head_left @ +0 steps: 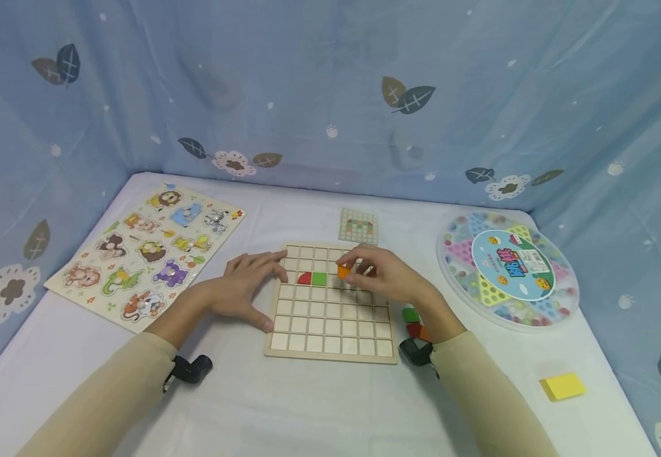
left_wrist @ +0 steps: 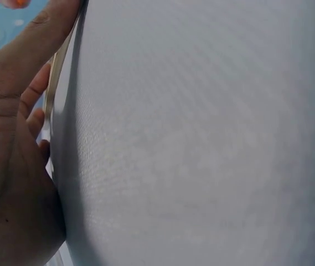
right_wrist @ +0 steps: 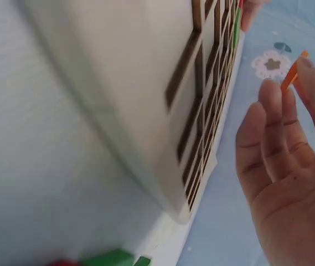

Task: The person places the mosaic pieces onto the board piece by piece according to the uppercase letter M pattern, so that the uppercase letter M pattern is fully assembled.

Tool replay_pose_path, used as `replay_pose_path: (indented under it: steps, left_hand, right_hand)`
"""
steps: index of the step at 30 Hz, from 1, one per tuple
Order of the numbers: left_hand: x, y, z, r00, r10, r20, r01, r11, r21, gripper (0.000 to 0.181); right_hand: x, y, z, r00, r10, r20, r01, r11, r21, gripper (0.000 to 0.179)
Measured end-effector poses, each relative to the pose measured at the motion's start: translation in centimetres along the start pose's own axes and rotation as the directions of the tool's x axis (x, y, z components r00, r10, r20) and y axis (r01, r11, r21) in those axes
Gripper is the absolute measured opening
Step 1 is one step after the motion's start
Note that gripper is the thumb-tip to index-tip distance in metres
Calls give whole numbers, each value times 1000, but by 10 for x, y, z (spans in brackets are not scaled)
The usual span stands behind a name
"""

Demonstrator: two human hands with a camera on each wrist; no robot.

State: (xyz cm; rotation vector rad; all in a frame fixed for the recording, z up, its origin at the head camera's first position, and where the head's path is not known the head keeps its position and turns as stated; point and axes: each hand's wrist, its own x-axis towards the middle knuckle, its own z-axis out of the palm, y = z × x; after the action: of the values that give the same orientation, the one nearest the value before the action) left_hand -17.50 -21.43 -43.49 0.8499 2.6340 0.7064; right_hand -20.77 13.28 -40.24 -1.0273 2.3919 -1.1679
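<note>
A wooden grid board lies on the white cloth in the head view. In its cells, side by side, sit a red quarter-circle tile and a green square tile. My right hand pinches an orange tile between thumb and fingertips, just right of the green one. The right wrist view shows that orange tile edge-on, held above the board. Spread along the board's left edge, my left hand touches the frame with fingertips and thumb.
Behind the board lies a small pattern card. Loose green, red and orange tiles lie by the right wrist. An animal puzzle board is at left; a round game box and a yellow block are at right.
</note>
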Motion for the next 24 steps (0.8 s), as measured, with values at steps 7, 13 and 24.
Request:
replay_pose_path:
  steps: [7,13,24]
  left_hand:
    - [1,-1,0,1000,-15,8,15,1000,3,88]
    - [2,0,0,1000,-8,9,8,1000,12,88]
    - [2,3,0,1000,-7,2,7,1000,-9,86]
  right_hand:
    - [12,-5,4,997,43,65,-36,994,-106,31]
    - [17,-9,6,992,88,87,-72,983,-166,31]
    - [24,-10,11,991,81,108,-51,966,-254,27]
